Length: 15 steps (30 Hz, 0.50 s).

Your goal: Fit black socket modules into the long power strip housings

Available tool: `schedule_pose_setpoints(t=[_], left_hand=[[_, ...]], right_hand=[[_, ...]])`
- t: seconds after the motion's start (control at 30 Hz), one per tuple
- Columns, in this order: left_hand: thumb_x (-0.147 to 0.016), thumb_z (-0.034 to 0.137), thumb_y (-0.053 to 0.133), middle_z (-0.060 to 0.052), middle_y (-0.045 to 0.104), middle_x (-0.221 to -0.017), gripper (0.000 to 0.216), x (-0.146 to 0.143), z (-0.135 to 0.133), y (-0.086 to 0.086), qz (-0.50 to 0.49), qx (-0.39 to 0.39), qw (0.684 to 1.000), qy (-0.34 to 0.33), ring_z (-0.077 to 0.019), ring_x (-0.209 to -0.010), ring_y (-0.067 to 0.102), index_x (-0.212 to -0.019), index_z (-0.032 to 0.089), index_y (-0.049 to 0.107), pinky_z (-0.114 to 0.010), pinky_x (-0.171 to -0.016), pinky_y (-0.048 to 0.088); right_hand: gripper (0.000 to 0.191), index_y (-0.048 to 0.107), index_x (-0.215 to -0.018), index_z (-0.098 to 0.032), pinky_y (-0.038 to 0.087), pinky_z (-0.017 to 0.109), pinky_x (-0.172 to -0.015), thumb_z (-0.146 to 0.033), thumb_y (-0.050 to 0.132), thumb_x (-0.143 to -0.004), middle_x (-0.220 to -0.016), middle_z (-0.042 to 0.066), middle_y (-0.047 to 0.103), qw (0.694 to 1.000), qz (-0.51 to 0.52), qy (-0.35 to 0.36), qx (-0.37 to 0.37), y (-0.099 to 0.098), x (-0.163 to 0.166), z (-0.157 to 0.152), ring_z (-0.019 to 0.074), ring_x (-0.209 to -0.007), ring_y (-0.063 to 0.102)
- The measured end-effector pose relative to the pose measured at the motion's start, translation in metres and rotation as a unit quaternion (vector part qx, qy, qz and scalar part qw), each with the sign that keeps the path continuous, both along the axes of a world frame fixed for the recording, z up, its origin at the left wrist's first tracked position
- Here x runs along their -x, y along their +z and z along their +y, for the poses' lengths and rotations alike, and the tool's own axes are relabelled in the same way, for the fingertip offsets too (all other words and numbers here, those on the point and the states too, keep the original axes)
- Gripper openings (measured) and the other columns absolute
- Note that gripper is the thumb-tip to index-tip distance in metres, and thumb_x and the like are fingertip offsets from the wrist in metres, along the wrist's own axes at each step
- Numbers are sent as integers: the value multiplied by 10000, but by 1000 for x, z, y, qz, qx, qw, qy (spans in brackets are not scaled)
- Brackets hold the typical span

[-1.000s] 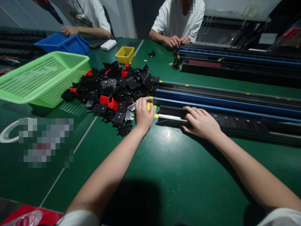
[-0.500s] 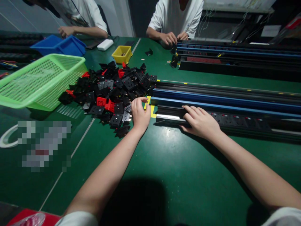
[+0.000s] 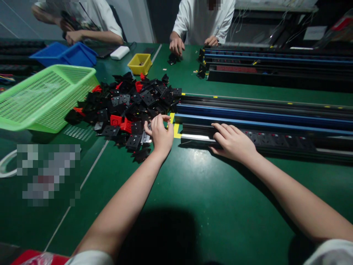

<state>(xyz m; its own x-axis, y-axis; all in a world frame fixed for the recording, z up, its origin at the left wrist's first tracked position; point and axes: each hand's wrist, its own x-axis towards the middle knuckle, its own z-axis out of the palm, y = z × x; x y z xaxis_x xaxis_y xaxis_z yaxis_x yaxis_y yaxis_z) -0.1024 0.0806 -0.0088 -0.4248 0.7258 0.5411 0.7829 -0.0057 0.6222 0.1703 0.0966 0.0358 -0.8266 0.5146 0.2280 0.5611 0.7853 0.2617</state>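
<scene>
Just under left hand [image 3: 160, 134], socket pile [image 3: 129, 106]

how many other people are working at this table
2: one person at the far side, centre; another person far left, behind the blue bins. More may sit outside the frame.

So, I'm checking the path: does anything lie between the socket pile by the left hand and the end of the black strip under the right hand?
Nothing visible does. Between the socket pile and the black strip lies only flat yellow tape on the table.
</scene>
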Motion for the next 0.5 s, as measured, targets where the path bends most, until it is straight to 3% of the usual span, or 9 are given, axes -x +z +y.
schedule_pose_setpoints(t=[0.5], left_hand=[[-874, 185, 516, -23, 700, -970, 135, -7, -5, 4, 12, 33, 999, -37, -248, -998, 601, -954, 256, 600, -501, -1056, 241]], right_hand=[[300, 644, -1008, -142, 467, 483, -967, -415, 576, -906, -1439, 218, 524, 1000, 3, 1, -10, 1, 1, -1, 382, -1203, 564]])
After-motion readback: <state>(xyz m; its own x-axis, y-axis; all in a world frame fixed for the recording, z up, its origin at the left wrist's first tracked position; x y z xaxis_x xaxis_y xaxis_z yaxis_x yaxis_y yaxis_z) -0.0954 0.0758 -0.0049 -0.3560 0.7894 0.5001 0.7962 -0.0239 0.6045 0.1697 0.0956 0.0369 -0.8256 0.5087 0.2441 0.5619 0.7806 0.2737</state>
